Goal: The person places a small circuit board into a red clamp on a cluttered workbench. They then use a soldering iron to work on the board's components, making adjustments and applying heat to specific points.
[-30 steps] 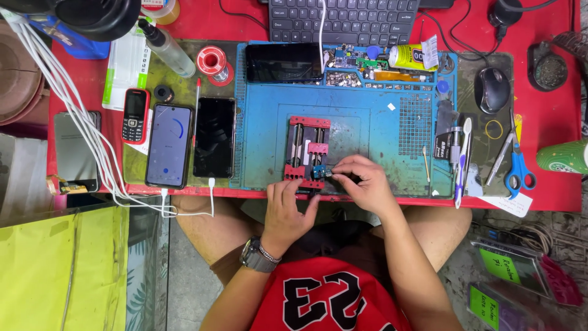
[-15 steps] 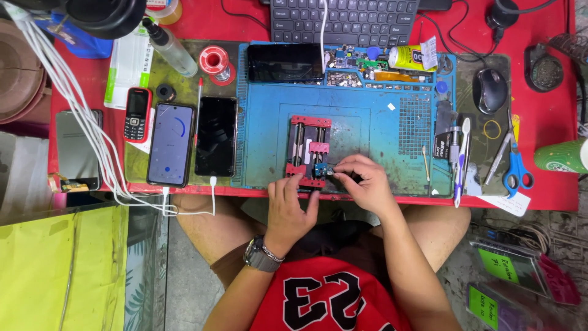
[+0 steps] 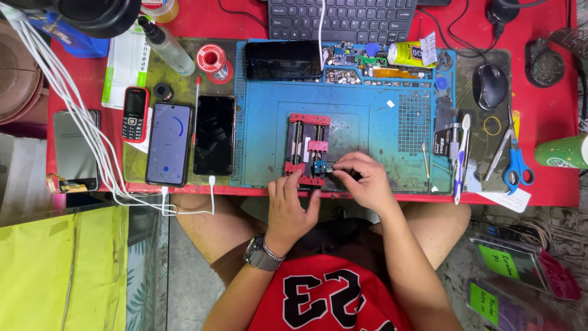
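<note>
A red clamp fixture (image 3: 305, 136) stands on the blue work mat (image 3: 367, 116), with a small blue circuit board (image 3: 320, 168) clamped at its near end. My left hand (image 3: 291, 205) rests its spread fingertips on the fixture's near bar and steadies it. My right hand (image 3: 362, 181) comes in from the right, thumb and fingers pinched at the right end of the small board. Whether a tiny tool is in that pinch is too small to tell. A watch is on my left wrist.
Left of the mat lie two smartphones (image 3: 169, 143) (image 3: 214, 135), a red keypad phone (image 3: 133, 114) and white cables (image 3: 92, 141). A dark phone (image 3: 283, 60), parts and a yellow tube (image 3: 409, 54) sit at the mat's far edge. Right: mouse (image 3: 490, 86), blue scissors (image 3: 517, 167), tweezers, toothbrush.
Both hands stay at the fixture's near end. My left fingertips have crept slightly up onto its front bar; the right hand's pinch has barely shifted.
</note>
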